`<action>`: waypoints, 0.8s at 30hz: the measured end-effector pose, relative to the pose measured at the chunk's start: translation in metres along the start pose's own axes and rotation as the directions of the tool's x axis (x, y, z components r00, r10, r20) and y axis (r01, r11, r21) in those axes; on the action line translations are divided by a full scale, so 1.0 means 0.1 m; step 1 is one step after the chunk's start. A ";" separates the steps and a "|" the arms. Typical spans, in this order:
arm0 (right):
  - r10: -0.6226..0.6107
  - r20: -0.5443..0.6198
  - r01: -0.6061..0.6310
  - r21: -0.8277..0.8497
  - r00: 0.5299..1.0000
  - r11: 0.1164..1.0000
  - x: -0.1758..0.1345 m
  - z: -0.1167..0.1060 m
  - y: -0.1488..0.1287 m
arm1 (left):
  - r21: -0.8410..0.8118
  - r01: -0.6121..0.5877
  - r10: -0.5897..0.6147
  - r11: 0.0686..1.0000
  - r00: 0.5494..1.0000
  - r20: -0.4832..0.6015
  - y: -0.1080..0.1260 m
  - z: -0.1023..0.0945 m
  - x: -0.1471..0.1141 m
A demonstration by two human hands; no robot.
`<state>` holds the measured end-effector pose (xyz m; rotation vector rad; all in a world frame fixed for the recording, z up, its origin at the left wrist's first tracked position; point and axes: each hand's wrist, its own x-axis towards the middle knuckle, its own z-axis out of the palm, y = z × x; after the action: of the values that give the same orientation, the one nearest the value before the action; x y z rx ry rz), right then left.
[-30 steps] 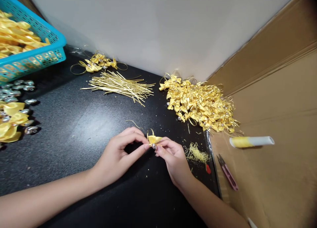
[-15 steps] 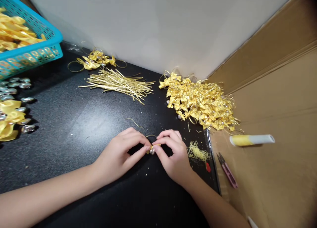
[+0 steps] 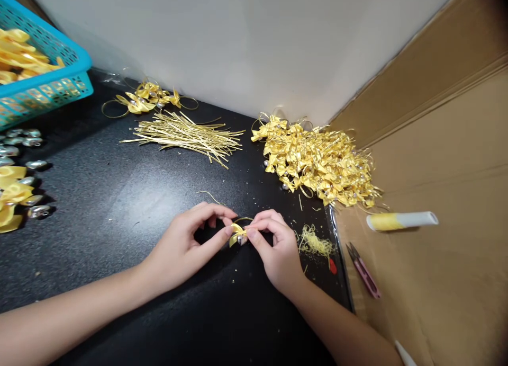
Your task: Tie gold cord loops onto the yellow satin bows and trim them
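Note:
Between my hands is a small yellow ribbon bow [image 3: 237, 230] with a silver bell [image 3: 242, 240] at its middle and a gold cord loop [image 3: 243, 219] behind it. My right hand [image 3: 278, 249] pinches the bow's right side between thumb and fingers, which partly hide it. My left hand [image 3: 190, 233] is on the other side, its thumb tip at the bow's left edge and its index finger lifted apart from the thumb. A loose thread [image 3: 210, 197] lies just beyond the left fingers.
Gold cords [image 3: 186, 135] lie behind my hands, with finished bows [image 3: 317, 159] heaped at right and a few bows [image 3: 148, 97] farther back. Left are silver bells [image 3: 37, 164] and a blue basket [image 3: 79, 64]. Thread scraps [image 3: 315, 242], snips [image 3: 364, 273] and a tube [image 3: 402, 221] lie right.
My left index finger has lifted off the bow and parted from the thumb, so more of the bow shows. My right hand still pinches it. The view has shifted slightly.

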<state>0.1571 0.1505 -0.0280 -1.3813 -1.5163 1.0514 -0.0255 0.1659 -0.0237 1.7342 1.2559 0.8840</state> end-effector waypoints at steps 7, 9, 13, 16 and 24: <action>-0.004 0.004 0.004 -0.007 1.000 1.000 0.00 0.01 -0.01 | -0.044 -0.014 0.018 0.999 0.995 0.094 -0.02 -0.01 0.03; 0.001 -0.006 -0.001 -0.001 1.000 1.000 0.00 0.01 -0.01 | -0.064 0.014 -0.008 0.998 0.995 0.101 -0.02 -0.01 0.03; 0.011 -0.017 -0.010 0.018 1.000 1.000 -0.01 0.01 -0.02 | -0.111 0.091 -0.080 0.990 0.992 0.093 -0.01 0.00 0.00; 0.007 -0.033 -0.006 0.023 0.999 1.000 -0.01 0.02 -0.02 | -0.133 0.139 -0.128 0.981 0.988 0.088 0.00 0.02 -0.02; 0.056 -0.029 -0.052 0.130 0.998 0.990 0.00 0.00 0.06 | -0.232 0.100 -0.098 0.968 0.995 0.018 0.02 0.02 -0.01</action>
<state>0.1590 0.1508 -0.0335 -1.3491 -1.3698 1.1347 -0.0230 0.1637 -0.0225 1.4761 1.1733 0.9268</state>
